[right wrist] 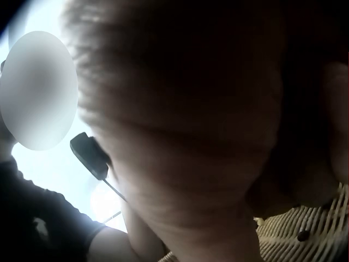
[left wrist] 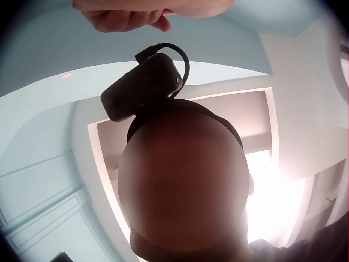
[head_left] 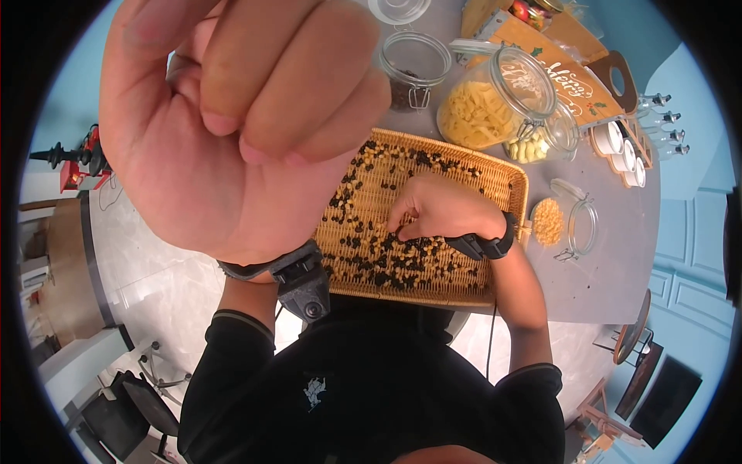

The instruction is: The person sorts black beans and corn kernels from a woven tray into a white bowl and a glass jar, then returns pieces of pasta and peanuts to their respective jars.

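Note:
My left hand is raised close to the head camera, palm side showing, with its fingers curled in toward the palm. No object shows in it; the inside of the curl is hidden. Inside a shallow wicker basket, my right hand is low over scattered black and yellow beans. Its thumb and forefinger tips come together at a dark bean and pinch it. In the right wrist view the hand's underside is dark, and a single dark bean lies on the weave beside it.
Behind the basket stand a jar of dark beans and a large tilted jar of pasta. A jar of yellow grains lies on its side at the right. Beyond are a wooden crate, white cups and glass bottles.

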`<action>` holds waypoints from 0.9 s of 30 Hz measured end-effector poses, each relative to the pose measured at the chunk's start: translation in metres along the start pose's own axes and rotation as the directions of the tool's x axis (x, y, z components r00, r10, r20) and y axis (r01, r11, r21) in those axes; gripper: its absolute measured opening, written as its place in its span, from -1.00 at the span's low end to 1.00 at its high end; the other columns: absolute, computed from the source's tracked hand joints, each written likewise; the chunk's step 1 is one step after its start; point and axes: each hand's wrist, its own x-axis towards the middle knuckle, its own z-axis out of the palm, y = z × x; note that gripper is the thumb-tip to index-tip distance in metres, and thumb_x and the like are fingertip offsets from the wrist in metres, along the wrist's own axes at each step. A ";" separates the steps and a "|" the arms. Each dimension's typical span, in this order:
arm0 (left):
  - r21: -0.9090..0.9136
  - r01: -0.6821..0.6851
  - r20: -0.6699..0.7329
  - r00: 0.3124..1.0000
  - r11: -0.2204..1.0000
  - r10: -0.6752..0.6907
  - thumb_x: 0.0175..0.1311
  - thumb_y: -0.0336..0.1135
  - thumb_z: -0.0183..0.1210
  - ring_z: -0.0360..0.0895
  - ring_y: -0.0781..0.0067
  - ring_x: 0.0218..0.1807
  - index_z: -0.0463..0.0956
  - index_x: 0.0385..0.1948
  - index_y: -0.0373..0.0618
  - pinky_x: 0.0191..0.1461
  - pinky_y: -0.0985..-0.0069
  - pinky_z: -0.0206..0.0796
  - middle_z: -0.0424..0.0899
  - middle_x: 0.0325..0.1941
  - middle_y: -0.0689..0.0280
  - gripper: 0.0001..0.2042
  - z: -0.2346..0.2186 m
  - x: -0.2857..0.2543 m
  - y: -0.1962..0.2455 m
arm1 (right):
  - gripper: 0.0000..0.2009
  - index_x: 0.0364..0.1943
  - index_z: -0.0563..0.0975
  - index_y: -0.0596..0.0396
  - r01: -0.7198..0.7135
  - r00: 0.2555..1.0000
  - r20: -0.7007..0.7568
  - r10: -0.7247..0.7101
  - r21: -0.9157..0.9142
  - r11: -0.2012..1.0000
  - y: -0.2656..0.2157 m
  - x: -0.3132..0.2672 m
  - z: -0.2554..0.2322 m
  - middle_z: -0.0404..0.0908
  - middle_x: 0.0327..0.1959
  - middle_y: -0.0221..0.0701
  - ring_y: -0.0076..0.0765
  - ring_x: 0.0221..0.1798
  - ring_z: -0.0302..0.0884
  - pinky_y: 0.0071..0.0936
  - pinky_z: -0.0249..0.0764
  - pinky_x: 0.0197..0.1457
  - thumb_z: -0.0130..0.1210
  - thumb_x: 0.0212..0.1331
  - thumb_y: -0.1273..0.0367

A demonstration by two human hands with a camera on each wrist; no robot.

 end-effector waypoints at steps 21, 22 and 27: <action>-0.011 0.012 -0.034 0.999 1.000 -0.012 0.75 -0.25 -0.15 0.08 0.62 -0.72 0.45 -0.53 0.08 -0.60 0.54 -0.16 0.24 -0.65 0.48 -0.56 0.003 0.000 0.000 | -0.83 -0.45 0.72 0.09 -0.062 0.995 0.046 0.084 -0.357 0.932 -0.014 0.007 0.020 0.76 -0.41 -0.24 0.04 -0.24 0.74 -0.05 0.56 -0.16 0.41 -0.03 0.30; -0.010 0.010 -0.042 0.999 1.000 -0.011 0.75 -0.25 -0.15 0.07 0.62 -0.72 0.45 -0.53 0.08 -0.61 0.54 -0.17 0.24 -0.65 0.48 -0.56 0.004 -0.001 0.000 | -0.83 -0.47 0.71 0.09 -0.052 0.997 0.042 0.072 -0.355 0.933 -0.013 0.007 0.020 0.75 -0.43 -0.24 0.04 -0.24 0.73 -0.04 0.55 -0.17 0.40 -0.03 0.29; -0.011 0.019 -0.032 0.999 1.000 -0.020 0.76 -0.25 -0.15 0.07 0.62 -0.73 0.45 -0.53 0.07 -0.61 0.53 -0.18 0.23 -0.67 0.48 -0.56 0.002 -0.001 0.001 | -0.83 -0.66 0.60 0.15 0.026 0.996 -0.077 -0.051 -0.291 0.956 -0.007 0.007 0.029 0.59 -0.57 -0.10 0.18 -0.34 0.65 0.06 0.46 -0.29 0.35 -0.15 0.37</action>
